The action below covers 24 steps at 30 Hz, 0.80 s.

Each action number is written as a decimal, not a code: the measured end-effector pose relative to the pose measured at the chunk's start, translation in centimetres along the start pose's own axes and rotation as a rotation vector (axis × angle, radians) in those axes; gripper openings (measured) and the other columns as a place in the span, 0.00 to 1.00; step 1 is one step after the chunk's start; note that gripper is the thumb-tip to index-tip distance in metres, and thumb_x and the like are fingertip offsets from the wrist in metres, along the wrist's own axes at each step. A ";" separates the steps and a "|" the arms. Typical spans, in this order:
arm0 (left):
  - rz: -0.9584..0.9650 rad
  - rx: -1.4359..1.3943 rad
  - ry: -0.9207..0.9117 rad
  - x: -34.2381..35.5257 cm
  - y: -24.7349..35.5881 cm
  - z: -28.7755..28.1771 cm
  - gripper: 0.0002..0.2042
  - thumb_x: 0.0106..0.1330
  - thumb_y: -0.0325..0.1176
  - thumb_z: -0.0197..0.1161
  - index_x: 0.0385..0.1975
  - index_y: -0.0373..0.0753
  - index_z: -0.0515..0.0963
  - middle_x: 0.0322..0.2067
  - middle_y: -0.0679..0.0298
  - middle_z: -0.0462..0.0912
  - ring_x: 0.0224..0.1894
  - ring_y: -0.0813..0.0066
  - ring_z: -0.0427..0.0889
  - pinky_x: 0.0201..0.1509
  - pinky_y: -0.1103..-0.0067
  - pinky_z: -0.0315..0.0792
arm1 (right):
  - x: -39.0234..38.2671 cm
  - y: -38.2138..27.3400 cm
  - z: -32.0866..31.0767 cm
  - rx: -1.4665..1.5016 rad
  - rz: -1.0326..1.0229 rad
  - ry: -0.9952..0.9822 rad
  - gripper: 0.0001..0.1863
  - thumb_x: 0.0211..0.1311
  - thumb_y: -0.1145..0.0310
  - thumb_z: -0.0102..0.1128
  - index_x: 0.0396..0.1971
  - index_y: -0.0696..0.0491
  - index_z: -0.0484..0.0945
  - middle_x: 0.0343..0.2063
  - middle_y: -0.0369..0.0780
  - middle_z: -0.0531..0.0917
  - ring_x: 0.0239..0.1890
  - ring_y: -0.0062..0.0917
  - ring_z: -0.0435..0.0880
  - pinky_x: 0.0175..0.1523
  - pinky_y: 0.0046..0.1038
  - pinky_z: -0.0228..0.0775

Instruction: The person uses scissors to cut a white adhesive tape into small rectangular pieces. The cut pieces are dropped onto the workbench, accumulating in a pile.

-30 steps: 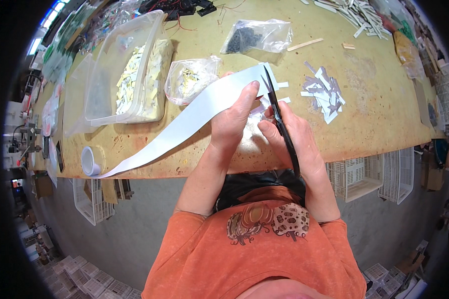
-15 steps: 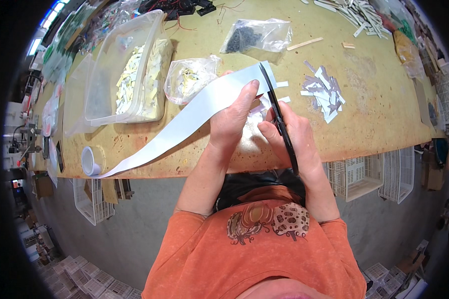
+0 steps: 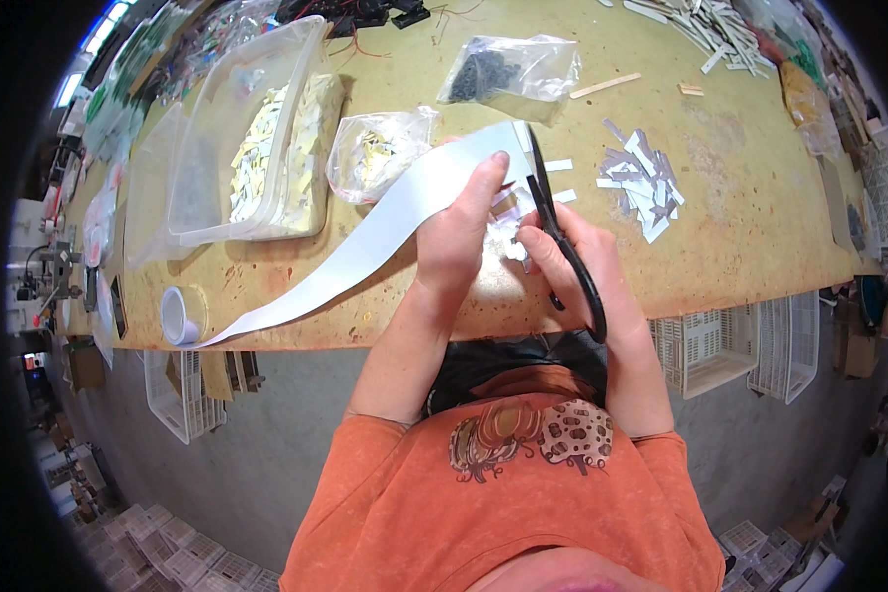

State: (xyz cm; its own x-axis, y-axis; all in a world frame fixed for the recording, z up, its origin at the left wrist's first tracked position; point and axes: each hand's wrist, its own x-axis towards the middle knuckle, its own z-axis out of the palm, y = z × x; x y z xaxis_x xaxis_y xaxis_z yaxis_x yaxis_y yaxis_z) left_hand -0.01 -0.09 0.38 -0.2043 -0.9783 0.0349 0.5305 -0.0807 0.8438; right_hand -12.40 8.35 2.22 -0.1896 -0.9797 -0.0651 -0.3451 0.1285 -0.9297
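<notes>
A long white strip [image 3: 355, 247] runs from a roll [image 3: 178, 318] at the table's front left edge up to my left hand [image 3: 454, 232]. That hand is closed on the strip near its free end, thumb on top. My right hand [image 3: 600, 261] grips black-handled scissors [image 3: 560, 237], their blades upright beside the strip's end. Narrow white cut pieces [image 3: 559, 166] lie just behind the blades. Other white scraps [image 3: 506, 240] lie on the table between my hands, partly hidden by them. Farther right is a loose pile of white and grey cut strips [image 3: 643, 183].
At the left stands a clear plastic bin [image 3: 257, 168] of yellowish-white pieces, with a bag of similar bits [image 3: 377, 153] beside it. A clear bag of dark small parts [image 3: 503, 74], thin wooden sticks [image 3: 606, 86] and a heap of pale slats [image 3: 705, 35] lie farther back.
My right hand and the scissors have shifted slightly to the right, and the blades now stand more at the strip's edge. My left hand keeps its hold almost unmoved.
</notes>
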 end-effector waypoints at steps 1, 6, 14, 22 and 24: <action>0.007 -0.019 0.030 -0.1 0.1 0.1 0.06 0.69 0.27 0.62 0.42 0.35 0.76 0.35 0.67 0.80 0.36 0.82 0.78 0.40 0.82 0.74 | 0.1 0.0 -0.3 0.085 0.061 -0.048 0.14 0.69 0.61 0.62 0.41 0.58 0.78 0.21 0.35 0.80 0.20 0.17 0.78 0.26 0.22 0.69; -0.088 -0.014 -0.096 -0.1 -0.3 -0.1 0.08 0.70 0.27 0.61 0.45 0.35 0.75 0.36 0.66 0.80 0.36 0.81 0.78 0.40 0.82 0.74 | 1.0 -0.7 -0.4 0.585 0.167 0.004 0.14 0.71 0.66 0.61 0.51 0.57 0.75 0.17 0.32 0.77 0.13 0.12 0.71 0.19 0.15 0.61; -0.311 -0.145 -0.464 -0.5 1.4 0.8 0.11 0.72 0.34 0.61 0.48 0.35 0.75 0.35 0.68 0.81 0.34 0.82 0.78 0.38 0.82 0.73 | 2.8 -1.9 -0.8 0.757 0.040 0.140 0.04 0.69 0.72 0.60 0.37 0.55 0.75 0.15 0.32 0.75 0.11 0.13 0.70 0.15 0.16 0.59; -0.275 -0.130 -0.056 -0.5 -1.0 -0.4 0.10 0.74 0.35 0.57 0.47 0.36 0.78 0.39 0.64 0.81 0.44 0.76 0.80 0.52 0.75 0.75 | 1.9 -0.2 -2.5 0.612 0.151 -0.037 0.11 0.77 0.64 0.49 0.41 0.57 0.74 0.20 0.38 0.80 0.16 0.21 0.76 0.23 0.23 0.71; -0.244 -0.204 0.056 -0.4 -0.8 -0.4 0.11 0.72 0.33 0.61 0.49 0.36 0.79 0.42 0.65 0.83 0.43 0.79 0.81 0.50 0.80 0.76 | 1.4 1.3 -2.2 0.690 0.159 -0.187 0.21 0.80 0.57 0.40 0.47 0.60 0.73 0.27 0.44 0.83 0.22 0.26 0.82 0.30 0.26 0.76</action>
State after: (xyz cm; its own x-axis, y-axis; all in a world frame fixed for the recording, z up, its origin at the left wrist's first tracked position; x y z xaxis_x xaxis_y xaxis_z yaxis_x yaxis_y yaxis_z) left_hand 0.01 0.32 -0.52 -0.3030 -0.9339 -0.1899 0.6266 -0.3453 0.6986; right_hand -15.14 7.53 1.74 -0.0080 -0.9750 -0.2219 0.3427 0.2058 -0.9166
